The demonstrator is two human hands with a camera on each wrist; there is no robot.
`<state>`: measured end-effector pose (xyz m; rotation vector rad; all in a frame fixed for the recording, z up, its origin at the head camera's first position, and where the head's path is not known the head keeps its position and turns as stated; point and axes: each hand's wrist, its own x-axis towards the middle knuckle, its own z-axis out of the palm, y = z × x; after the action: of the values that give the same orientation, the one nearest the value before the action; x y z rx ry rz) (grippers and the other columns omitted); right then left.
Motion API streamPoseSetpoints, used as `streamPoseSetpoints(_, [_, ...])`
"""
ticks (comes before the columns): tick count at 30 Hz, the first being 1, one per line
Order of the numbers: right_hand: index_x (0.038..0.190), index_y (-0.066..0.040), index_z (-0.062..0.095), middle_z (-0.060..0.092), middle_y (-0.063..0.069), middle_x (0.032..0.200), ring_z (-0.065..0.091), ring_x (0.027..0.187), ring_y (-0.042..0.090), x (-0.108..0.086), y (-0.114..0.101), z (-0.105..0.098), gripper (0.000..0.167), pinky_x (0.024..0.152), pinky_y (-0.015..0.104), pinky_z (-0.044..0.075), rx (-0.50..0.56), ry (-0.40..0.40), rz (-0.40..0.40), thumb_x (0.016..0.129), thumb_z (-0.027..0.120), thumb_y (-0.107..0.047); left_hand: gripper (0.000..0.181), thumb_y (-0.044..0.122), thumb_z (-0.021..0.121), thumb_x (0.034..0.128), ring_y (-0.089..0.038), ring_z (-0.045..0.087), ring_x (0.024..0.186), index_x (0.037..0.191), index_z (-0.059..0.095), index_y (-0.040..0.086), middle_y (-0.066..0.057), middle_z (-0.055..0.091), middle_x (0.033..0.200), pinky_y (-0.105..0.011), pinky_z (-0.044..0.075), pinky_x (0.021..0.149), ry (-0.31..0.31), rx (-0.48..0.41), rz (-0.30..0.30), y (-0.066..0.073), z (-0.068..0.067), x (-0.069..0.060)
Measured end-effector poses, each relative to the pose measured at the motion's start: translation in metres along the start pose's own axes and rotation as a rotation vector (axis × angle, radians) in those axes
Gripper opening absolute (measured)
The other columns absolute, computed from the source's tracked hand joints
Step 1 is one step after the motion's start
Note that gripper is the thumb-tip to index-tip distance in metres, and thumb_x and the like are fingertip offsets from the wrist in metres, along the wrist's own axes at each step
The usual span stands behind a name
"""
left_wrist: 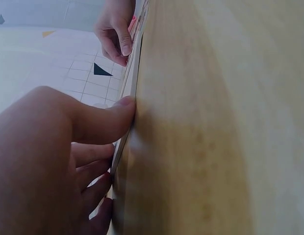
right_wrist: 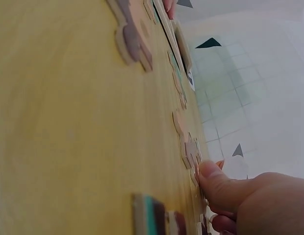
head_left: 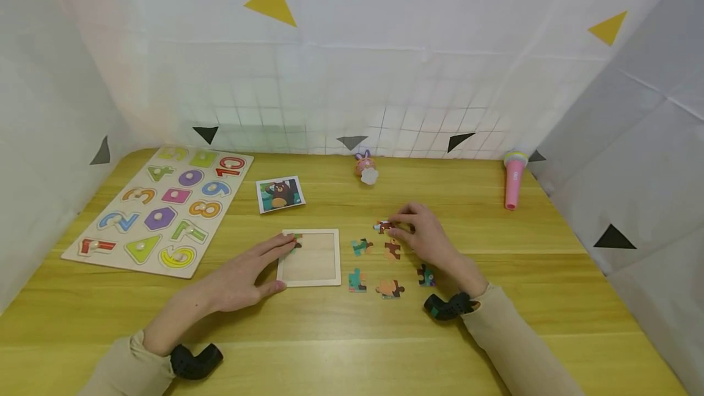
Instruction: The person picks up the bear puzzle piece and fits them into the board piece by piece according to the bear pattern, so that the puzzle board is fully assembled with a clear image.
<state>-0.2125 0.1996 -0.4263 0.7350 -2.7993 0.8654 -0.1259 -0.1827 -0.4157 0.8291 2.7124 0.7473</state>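
Note:
A square wooden puzzle tray (head_left: pixel 337 261) with a pale rim lies on the table. One jigsaw piece (head_left: pixel 298 241) sits in its upper left corner, partly under my left fingertips. My left hand (head_left: pixel 236 277) rests along the tray's left side, fingers stretched out, thumb against the lower left rim. To the right of the tray, my right hand (head_left: pixel 426 234) pinches a jigsaw piece (head_left: pixel 382 226) between thumb and fingers, at table level. Near it lie several loose pieces, among them a brown one (head_left: pixel 393 250), a teal one (head_left: pixel 357 280) and an orange-brown one (head_left: pixel 390 288).
A number-and-shape peg board (head_left: pixel 129 249) lies at the left. Behind the tray are a bear picture card (head_left: pixel 280 194) and a small pink rabbit toy (head_left: pixel 365 167). A pink toy microphone (head_left: pixel 513 185) lies at the far right. White cloth walls enclose the table.

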Motion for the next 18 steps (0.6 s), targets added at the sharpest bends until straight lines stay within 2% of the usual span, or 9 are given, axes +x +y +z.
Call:
streamPoseSetpoints(7, [0.108, -0.009, 0.076, 0.067, 0.005, 0.104, 0.059, 0.094, 0.023, 0.001, -0.0016, -0.0014, 0.021, 0.078, 0.039, 0.049, -0.006, 0.018, -0.037, 0.091, 0.075, -0.02, 0.072, 0.037, 0.062, 0.0986, -0.029, 0.019, 0.153, 0.159, 0.029, 0.018, -0.003, 0.02, 0.167, -0.054, 0.028, 0.12, 0.002, -0.005, 0.001, -0.0002, 0.0001, -0.0001])
streamPoseSetpoints(18, [0.115, -0.005, 0.071, 0.069, 0.005, 0.099, 0.062, 0.089, 0.02, 0.0, -0.0067, -0.0037, 0.026, 0.077, 0.039, 0.052, 0.006, 0.029, 0.001, 0.094, 0.07, -0.019, 0.072, 0.037, 0.063, 0.0982, -0.028, 0.02, 0.153, 0.159, 0.029, 0.018, -0.002, 0.02, 0.167, -0.054, 0.028, 0.119, 0.006, -0.002, 0.002, 0.0002, -0.0001, -0.0005])
